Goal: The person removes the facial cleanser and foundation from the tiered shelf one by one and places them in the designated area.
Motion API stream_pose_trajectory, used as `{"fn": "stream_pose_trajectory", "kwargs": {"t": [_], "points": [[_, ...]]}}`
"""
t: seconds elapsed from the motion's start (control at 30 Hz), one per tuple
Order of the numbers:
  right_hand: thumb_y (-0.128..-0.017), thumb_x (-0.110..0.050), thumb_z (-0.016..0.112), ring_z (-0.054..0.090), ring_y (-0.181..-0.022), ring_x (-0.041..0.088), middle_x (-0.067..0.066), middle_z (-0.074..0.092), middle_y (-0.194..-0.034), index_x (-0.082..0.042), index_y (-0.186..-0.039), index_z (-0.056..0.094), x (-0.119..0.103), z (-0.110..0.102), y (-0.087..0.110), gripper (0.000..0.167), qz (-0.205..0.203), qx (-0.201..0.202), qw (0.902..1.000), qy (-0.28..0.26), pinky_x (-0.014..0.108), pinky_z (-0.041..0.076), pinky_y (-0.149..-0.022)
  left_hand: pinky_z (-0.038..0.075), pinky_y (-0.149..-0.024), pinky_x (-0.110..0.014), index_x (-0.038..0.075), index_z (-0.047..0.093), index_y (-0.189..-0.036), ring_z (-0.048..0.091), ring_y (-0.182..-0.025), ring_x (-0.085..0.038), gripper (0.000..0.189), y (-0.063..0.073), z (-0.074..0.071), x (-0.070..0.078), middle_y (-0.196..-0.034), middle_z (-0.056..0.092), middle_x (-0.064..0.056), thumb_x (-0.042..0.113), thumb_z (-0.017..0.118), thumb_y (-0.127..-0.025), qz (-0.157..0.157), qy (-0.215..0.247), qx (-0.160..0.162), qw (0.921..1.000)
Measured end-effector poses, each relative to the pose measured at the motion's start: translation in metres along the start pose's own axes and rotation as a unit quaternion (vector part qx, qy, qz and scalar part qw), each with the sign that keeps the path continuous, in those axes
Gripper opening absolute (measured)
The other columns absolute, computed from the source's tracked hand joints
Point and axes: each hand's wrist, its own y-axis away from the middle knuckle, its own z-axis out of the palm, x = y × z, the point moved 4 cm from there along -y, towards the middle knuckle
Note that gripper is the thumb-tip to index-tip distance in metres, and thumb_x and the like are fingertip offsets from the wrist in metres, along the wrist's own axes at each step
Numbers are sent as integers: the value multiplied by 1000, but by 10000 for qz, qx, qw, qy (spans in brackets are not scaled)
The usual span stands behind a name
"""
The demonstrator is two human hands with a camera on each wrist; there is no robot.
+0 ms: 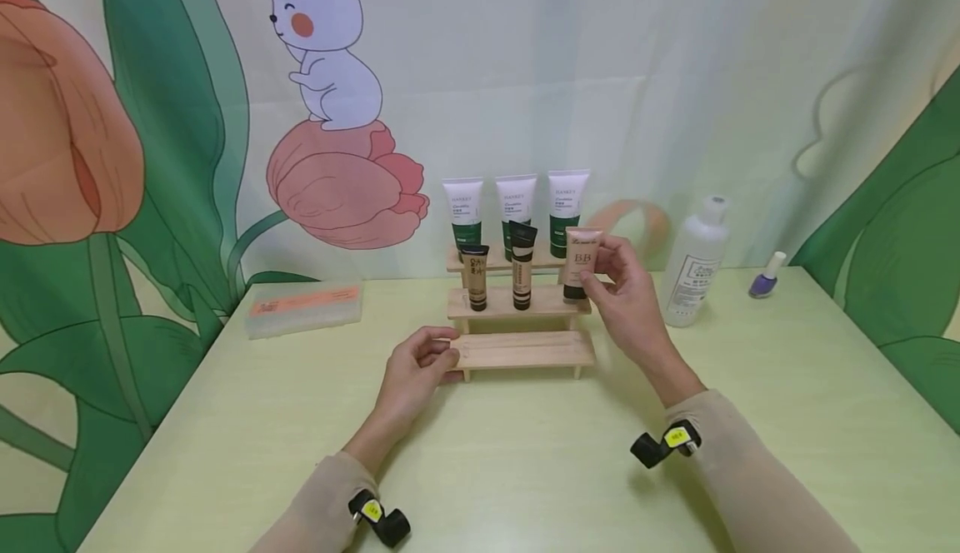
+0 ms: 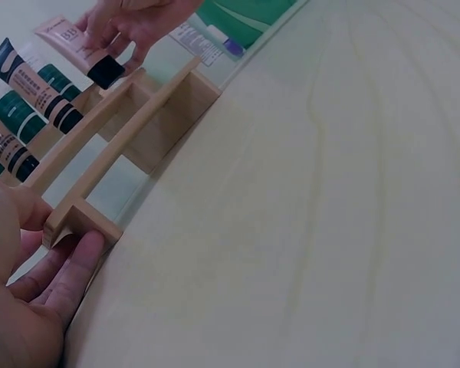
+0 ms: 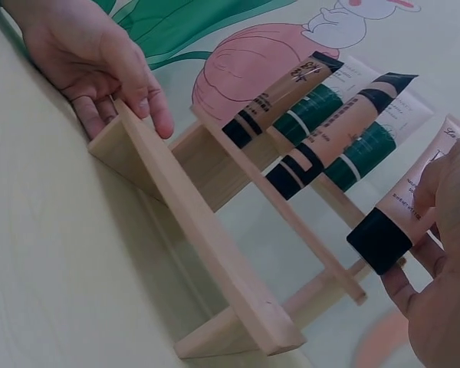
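Note:
A three-tier wooden rack (image 1: 525, 351) stands on the table. My left hand (image 1: 414, 370) grips the left end of its lowest tier, thumb on top and fingers underneath in the left wrist view. Between thumb and fingers, my right hand (image 1: 626, 299) pinches a pink BB cream tube (image 1: 582, 251), cap down, at the right end of the middle tier. Whether its black cap (image 3: 379, 239) touches the wood, I cannot tell. On that same tier stand a gold-brown tube (image 1: 476, 274) and a beige tube with black ends (image 1: 522, 268). Three white-and-green tubes (image 1: 567, 203) line the top tier.
Right of the rack stands a clear bottle (image 1: 693, 266) with a white label, and beyond it a purple nail polish bottle (image 1: 765, 278). A translucent flat case (image 1: 303, 310) lies at the back left. Behind the table hangs a printed curtain (image 1: 525, 53).

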Motion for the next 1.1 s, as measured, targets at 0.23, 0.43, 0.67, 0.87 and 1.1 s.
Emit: {"fn": "stream_pose_trajectory", "kwargs": {"t": [0.23, 0.43, 0.67, 0.87, 1.1], "points": [[-109, 4, 64, 64, -113, 19, 6, 67, -129, 2, -148, 52, -16, -19, 1, 41, -148, 232, 9996, 17, 17, 58, -90, 72, -88, -38, 3, 75, -131, 74, -96, -19, 25, 0, 2, -1, -113, 71, -17, 0, 71, -107, -11, 37, -24, 10000], [-109, 2, 65, 65, -113, 20, 0, 68, -124, -5, -147, 58, -33, -43, 3, 39, -418, 389, 9984, 53, 18, 60, -91, 72, -88, -38, 3, 75, -132, 75, -96, -20, 26, 2, 1, 1, -112, 71, -17, 0, 71, -107, -27, 44, -16, 10000], [-110, -1, 67, 62, -117, 19, -1, 66, -127, -14, -151, 59, -48, -83, 4, 44, -447, 614, 9966, 305, 15, 57, -98, 72, -88, -38, 3, 74, -133, 75, -97, -20, 26, 1, 0, 1, -113, 71, -17, 0, 71, -107, -59, 30, -25, 10000], [-110, 1, 66, 61, -117, 18, -3, 65, -127, -15, -153, 59, -55, -122, 6, 47, -489, 951, 9917, 712, 13, 56, -98, 72, -88, -38, 4, 74, -133, 74, -95, -20, 26, 0, 1, 1, -112, 71, -17, 0, 71, -107, -36, 37, -40, 10000], [-104, 11, 66, 62, -112, 17, 0, 67, -125, -8, -147, 64, -51, -168, 13, 46, -652, 1412, 9876, 237, 9, 56, -95, 72, -89, -38, 4, 74, -133, 74, -98, -21, 26, 1, 1, 2, -114, 71, -18, 1, 70, -107, -31, 0, -44, 10000]]}}
